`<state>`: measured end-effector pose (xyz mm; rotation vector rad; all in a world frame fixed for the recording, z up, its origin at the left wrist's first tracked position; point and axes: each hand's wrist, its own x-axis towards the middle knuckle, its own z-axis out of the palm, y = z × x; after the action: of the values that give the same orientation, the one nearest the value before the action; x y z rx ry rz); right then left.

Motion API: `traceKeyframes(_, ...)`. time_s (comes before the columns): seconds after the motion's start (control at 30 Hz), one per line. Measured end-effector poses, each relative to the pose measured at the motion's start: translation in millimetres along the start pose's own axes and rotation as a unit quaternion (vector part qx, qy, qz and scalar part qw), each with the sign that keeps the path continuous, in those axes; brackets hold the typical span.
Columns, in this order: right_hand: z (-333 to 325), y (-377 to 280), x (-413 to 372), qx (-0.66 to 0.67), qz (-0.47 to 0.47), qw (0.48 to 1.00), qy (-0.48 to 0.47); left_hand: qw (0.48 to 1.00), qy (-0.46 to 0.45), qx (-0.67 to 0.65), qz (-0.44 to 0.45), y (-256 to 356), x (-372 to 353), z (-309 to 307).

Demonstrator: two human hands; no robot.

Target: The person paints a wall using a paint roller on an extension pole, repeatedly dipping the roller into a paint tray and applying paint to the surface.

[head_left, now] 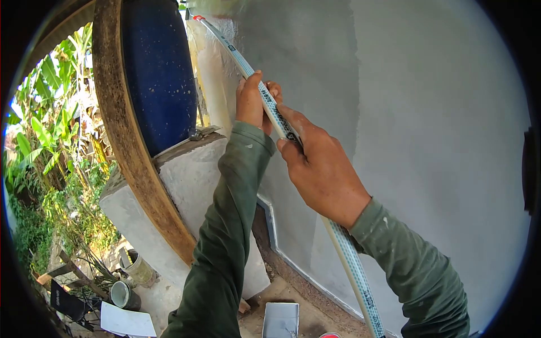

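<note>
A long pale pole (352, 273) with a teal printed pattern runs from the bottom of the view up to the upper left. My left hand (249, 104) is closed around it farther up. Lower down, my right hand (327, 169) grips the same pole, its thumb and fingers wrapped round it. At the far end is a red fitting (198, 18) with what looks like a paint roller frame, partly cut off by the top edge. That end is near the grey wall (428, 112), which shows a darker grey area (298, 62) on its left part.
A blue barrel (160, 73) stands on a concrete ledge (194, 174) behind a wooden post (132, 124). On the ground are a paint tray (280, 321), a red-rimmed container (330, 336), buckets (125, 296) and a white board (127, 321). Plants (53, 129) grow at left.
</note>
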<state>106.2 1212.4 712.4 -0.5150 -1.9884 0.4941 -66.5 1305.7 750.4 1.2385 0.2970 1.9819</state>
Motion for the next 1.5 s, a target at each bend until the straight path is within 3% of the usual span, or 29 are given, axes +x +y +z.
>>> traceKeyframes(0.23,10,13,66,-0.003,0.011,1.0,-0.021,0.998,0.043,0.051,-0.009,11,68,-24)
traceKeyframes(0.5,23,18,100,-0.015,0.006,1.0,-0.019,0.996,0.046,0.062,-0.05,24,98,-37)
traceKeyframes(0.63,20,20,94,-0.036,-0.002,0.999,-0.025,0.998,0.027,0.026,-0.051,18,90,-37)
traceKeyframes(0.8,0,21,52,-0.019,0.015,1.0,-0.019,0.999,0.027,0.011,0.013,-8,53,-13)
traceKeyframes(0.97,-15,19,19,-0.023,-0.014,1.0,0.004,1.0,0.012,-0.003,-0.003,-18,17,12)
traceKeyframes(1.2,-4,20,71,-0.066,-0.005,0.998,-0.006,1.0,0.002,0.011,0.013,0,76,-11)
traceKeyframes(1.27,2,21,86,-0.071,-0.013,0.997,-0.003,1.0,-0.002,-0.016,-0.018,4,98,-26)
traceKeyframes(1.5,-7,23,52,-0.052,0.01,0.998,-0.017,1.0,0.024,0.007,-0.002,-14,54,-8)
